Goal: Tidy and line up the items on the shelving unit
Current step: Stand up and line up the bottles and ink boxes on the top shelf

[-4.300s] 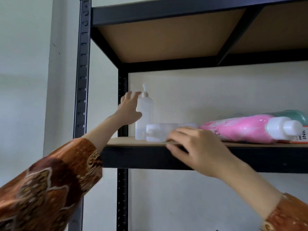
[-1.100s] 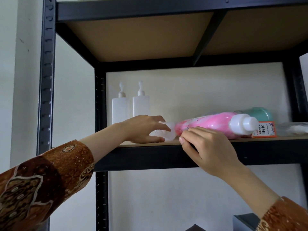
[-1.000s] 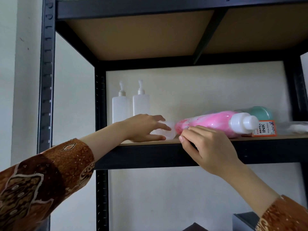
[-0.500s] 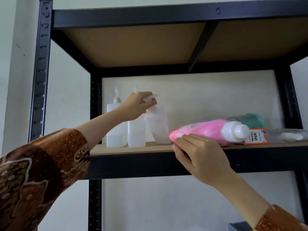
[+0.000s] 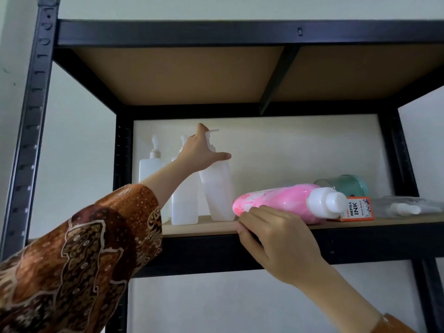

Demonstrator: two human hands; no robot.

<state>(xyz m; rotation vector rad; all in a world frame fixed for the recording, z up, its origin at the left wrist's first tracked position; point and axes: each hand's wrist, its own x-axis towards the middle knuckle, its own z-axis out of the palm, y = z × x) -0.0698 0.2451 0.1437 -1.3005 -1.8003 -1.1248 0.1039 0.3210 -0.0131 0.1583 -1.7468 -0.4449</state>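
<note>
Pale wall (image 5: 79, 150) fills left of frame behind rack, faint greenish-white, small dark scuffs at upper left edge. Same wall (image 5: 216, 306) continues across lower middle, plain, unmarked. Strip of wall (image 5: 240, 7) also visible along top edge. Brown patterned sleeve (image 5: 79, 258) at lower left, batik-like motifs in orange, cream and dark brown. Second sleeve cuff (image 5: 394, 325) at bottom right corner.

Shelf frame (image 5: 240, 32): black painted metal, slight sheen
Shelf board (image 5: 384, 222): matt brown fibreboard
Pump bottles (image 5: 219, 191): frosted, translucent plastic
Pink bottle (image 5: 276, 200): glossy plastic, smooth white cap
Ink box (image 5: 358, 209): printed card
Sleeve (image 5: 79, 255): patterned brown cloth
</note>
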